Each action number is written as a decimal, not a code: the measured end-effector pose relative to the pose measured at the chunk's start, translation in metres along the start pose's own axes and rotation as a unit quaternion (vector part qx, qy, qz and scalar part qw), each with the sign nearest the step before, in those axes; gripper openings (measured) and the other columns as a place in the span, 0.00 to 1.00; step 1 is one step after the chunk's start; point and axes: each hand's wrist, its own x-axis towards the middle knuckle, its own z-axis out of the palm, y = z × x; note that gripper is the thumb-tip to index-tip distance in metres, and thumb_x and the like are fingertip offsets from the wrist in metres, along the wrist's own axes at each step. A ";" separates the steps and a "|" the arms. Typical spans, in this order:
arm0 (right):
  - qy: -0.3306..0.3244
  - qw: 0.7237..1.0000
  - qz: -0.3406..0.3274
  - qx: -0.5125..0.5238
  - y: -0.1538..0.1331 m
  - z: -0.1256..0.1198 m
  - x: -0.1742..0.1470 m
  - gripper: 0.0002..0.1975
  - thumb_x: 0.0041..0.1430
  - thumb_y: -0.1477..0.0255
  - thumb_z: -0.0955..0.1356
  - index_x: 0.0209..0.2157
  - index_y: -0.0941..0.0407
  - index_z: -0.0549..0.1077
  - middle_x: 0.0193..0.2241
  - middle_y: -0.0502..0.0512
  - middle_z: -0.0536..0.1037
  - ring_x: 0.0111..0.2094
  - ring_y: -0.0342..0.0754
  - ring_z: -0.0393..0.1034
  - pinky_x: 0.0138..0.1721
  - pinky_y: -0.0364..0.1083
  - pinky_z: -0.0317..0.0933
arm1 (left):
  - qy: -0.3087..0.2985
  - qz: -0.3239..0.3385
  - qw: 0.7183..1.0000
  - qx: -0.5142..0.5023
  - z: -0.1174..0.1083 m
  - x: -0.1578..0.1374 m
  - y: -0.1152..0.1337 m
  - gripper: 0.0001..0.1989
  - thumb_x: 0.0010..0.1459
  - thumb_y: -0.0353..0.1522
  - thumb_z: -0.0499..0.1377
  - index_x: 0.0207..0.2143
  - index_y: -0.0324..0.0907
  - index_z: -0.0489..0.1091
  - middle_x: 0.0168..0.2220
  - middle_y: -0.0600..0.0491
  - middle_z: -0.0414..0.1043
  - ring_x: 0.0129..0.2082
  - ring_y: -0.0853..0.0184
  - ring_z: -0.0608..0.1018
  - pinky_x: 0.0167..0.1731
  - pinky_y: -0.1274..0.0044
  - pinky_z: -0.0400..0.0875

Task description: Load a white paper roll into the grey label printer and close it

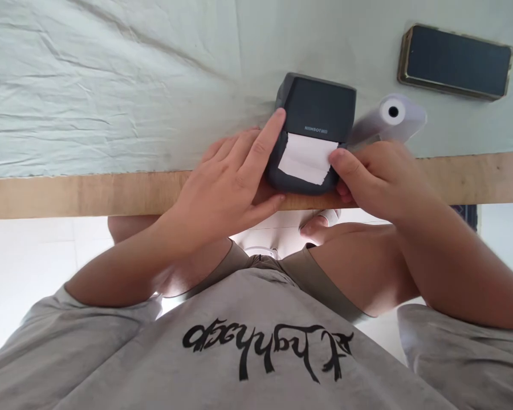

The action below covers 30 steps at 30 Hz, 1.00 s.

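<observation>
A dark label printer (312, 105) sits at the near edge of the table, slightly turned. From its front slot comes a strip of white paper (305, 159) with a ragged lower end. My left hand (235, 176) lies along the printer's left side, fingers stretched, the index fingertip touching its edge and the thumb at its front corner. At the strip's right edge is the thumb of my right hand (376, 176), with the other fingers curled beside the printer and partly hidden. Just beyond that hand is a white paper roll (385, 114) with a black core.
A dark phone-like slab (459, 60) in a brownish case lies at the far right. A wrinkled pale green cloth (132, 85) covers the table behind a bare wooden edge (81, 196). My legs and the pale tiled floor show below the edge.
</observation>
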 end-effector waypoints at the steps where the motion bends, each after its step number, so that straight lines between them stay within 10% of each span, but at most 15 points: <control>1: -0.006 1.000 -0.001 0.005 -0.002 -0.001 -0.001 0.54 0.73 0.23 0.47 0.21 0.58 0.65 0.20 0.59 0.72 0.22 0.41 0.62 0.29 0.46 0.48 | 0.003 0.002 1.000 -0.004 0.000 0.000 -0.001 0.45 0.74 0.44 0.64 0.86 0.40 0.56 0.78 0.32 0.74 0.76 0.35 0.80 0.75 0.47 0.75; 15: 0.008 1.000 0.011 0.013 -0.017 -0.010 -0.001 0.46 0.68 0.24 0.53 0.32 0.55 0.65 0.26 0.60 0.75 0.25 0.45 0.62 0.30 0.48 0.48 | 0.004 -0.002 1.000 -0.008 -0.001 -0.005 -0.008 0.52 0.79 0.59 0.65 0.88 0.39 0.51 0.86 0.31 0.62 0.83 0.38 0.72 0.80 0.51 0.71; 30: 0.025 0.999 -0.016 0.030 -0.019 -0.007 -0.003 0.58 0.57 0.14 0.38 0.27 0.55 0.61 0.18 0.58 0.66 0.19 0.42 0.56 0.24 0.48 0.44 | 0.097 0.045 0.994 0.038 0.003 -0.010 -0.001 0.44 0.84 0.62 0.57 0.84 0.43 0.58 0.70 0.36 0.83 0.68 0.44 0.88 0.69 0.58 0.82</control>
